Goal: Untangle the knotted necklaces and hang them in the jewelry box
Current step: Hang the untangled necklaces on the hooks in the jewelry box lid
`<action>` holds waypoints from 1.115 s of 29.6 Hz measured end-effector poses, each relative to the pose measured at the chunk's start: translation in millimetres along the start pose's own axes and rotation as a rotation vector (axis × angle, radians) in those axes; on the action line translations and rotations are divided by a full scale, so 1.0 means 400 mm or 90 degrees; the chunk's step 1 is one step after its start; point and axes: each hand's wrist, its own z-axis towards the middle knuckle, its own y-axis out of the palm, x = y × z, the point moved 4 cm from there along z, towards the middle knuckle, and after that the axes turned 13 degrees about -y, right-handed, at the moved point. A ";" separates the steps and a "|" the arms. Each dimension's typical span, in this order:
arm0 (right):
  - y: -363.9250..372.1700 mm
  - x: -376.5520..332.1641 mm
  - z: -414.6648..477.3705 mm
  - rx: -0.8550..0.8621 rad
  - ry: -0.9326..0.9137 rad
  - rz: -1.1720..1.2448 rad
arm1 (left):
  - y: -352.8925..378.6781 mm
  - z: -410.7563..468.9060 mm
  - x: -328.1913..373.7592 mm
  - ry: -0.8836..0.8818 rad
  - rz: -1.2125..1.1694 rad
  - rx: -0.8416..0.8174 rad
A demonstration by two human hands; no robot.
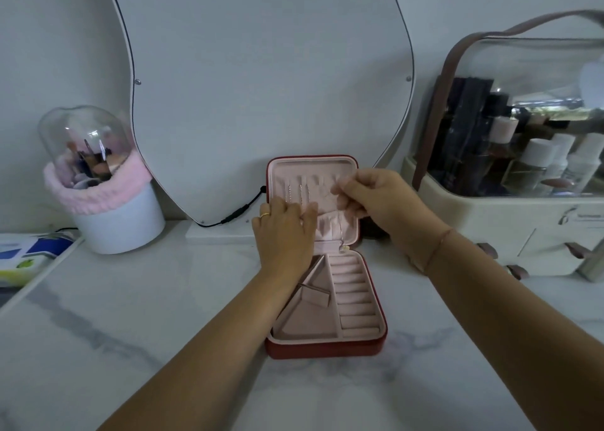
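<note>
Jewelry box (327,349) open, lid (327,165) upright. Right hand (376,195) pinches a fine necklace (342,234) at the lid's hooks, fingertips closed on it; its pendant (343,249) dangles near the hinge. Left hand (284,231) presses the lining, fingers straight. Necklace judged light, limp, snag-prone: grip near the clasp.

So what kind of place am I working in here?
Most likely a dressing table at home: a curvy mirror stands against the wall, a domed holder of makeup brushes sits on the left, and a clear-lidded cosmetics case on the right.
</note>
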 end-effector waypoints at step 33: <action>-0.385 0.156 -0.386 0.114 0.190 -0.385 | -0.028 -0.024 0.012 -0.034 -0.332 -0.193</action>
